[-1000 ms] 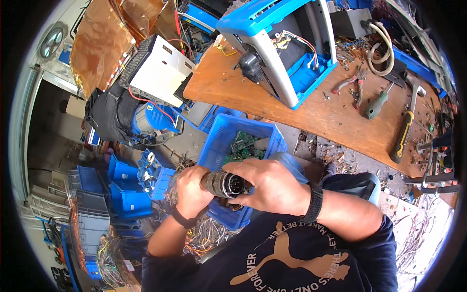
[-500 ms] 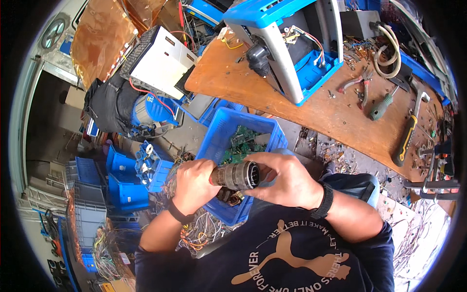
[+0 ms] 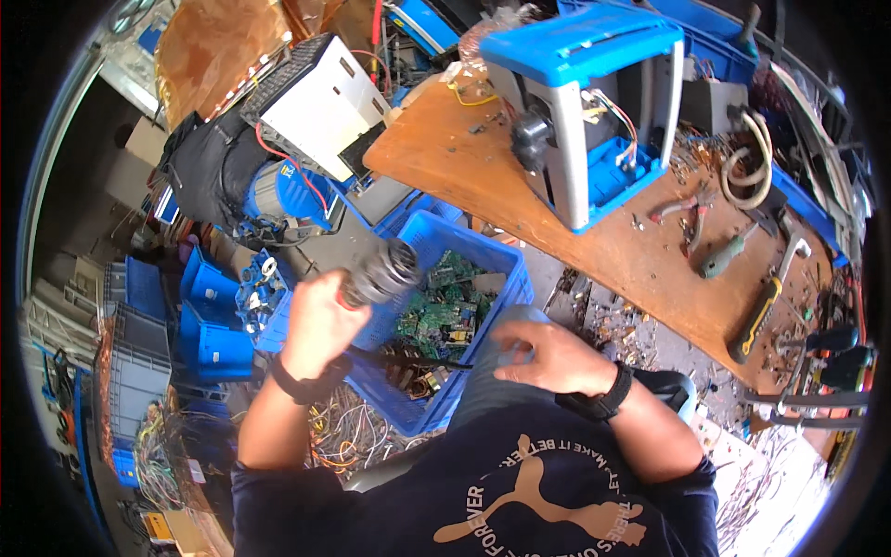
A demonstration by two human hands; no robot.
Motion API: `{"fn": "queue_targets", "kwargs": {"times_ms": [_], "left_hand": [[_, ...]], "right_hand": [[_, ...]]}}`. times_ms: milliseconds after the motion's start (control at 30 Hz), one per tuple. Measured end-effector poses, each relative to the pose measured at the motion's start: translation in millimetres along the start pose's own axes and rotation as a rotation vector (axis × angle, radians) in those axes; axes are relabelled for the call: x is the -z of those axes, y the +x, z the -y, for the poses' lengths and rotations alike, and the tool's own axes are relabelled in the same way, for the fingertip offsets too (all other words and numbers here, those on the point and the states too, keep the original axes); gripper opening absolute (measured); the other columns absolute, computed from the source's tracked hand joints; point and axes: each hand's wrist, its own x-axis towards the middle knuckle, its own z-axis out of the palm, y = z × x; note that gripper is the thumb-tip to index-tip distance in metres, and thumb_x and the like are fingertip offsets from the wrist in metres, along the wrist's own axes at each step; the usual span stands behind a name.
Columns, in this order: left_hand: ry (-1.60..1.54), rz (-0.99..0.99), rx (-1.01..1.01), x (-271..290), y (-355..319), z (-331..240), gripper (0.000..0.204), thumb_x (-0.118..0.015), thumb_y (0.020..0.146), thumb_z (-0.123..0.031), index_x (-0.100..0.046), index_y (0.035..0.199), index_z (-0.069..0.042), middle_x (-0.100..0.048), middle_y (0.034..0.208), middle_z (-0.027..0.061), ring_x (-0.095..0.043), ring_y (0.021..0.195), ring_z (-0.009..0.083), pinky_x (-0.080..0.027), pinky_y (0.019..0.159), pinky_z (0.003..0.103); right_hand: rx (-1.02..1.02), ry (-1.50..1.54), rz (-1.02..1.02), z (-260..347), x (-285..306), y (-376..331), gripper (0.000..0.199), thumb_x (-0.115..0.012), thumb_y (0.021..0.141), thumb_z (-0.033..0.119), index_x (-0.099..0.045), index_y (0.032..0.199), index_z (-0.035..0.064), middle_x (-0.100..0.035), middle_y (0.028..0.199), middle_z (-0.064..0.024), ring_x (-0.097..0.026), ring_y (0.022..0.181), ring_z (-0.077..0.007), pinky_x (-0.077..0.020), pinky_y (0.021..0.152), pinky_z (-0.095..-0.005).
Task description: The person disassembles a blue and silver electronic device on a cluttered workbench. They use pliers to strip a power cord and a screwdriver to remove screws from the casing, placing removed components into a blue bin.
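Raised over the left side of the crate, my left hand (image 3: pixel 323 320) is closed round a thick, grey-black cylindrical connector (image 3: pixel 385 271). The connector's ribbed round end tilts up and to the right, somewhat blurred. A black cable (image 3: pixel 422 360) runs across the crate just below that hand; whether it joins the connector is hidden. My right hand (image 3: pixel 548 357) is empty, its fingers loosely bent and apart, above my leg at the crate's right side. Below the hands, the blue plastic crate (image 3: pixel 464 239) holds many green circuit boards (image 3: pixel 445 311).
A wooden table (image 3: pixel 436 153) carries a blue-and-silver housing (image 3: pixel 564 139), red-handled pliers (image 3: pixel 687 218), a green-handled screwdriver (image 3: pixel 724 252) and a hammer (image 3: pixel 766 316). Loose wires (image 3: pixel 343 432) lie by the crate's near left side. Blue bins (image 3: pixel 213 339) stand at the left.
My right hand has let go of the connector and moved down to the right. My left hand has carried the connector left and up, tilting it upward.
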Motion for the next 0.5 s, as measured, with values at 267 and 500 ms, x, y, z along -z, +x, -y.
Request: {"fn": "queue_targets", "kwargs": {"times_ms": [267, 500], "left_hand": [[-0.446, -0.51, 0.401, 98, -16, 47, 0.007, -0.066, 0.081, -0.007, -0.062, 0.084, -0.003, -0.062, 0.069, 0.0024, -0.054, 0.062, 0.0102, -0.044, 0.06, 0.028], [-0.837, -0.78, 0.175, 164, -64, 62, 0.019, -0.059, 0.09, -0.018, -0.049, 0.08, -0.005, -0.048, 0.066, 0.004, -0.046, 0.06, 0.0144, -0.034, 0.055, 0.027]], "right_hand": [[-0.123, 0.0, 0.217, -33, -26, 15, 0.047, -0.077, 0.079, 0.024, -0.061, 0.117, -0.0008, -0.068, 0.1, -0.0165, -0.066, 0.087, -0.0231, -0.0525, 0.076, -0.0335], [-0.107, -0.102, 0.291, -41, -55, 43, 0.053, -0.073, 0.08, 0.033, -0.06, 0.12, 0.0009, -0.066, 0.106, -0.0203, -0.065, 0.097, -0.0316, -0.0511, 0.084, -0.0379]]}}
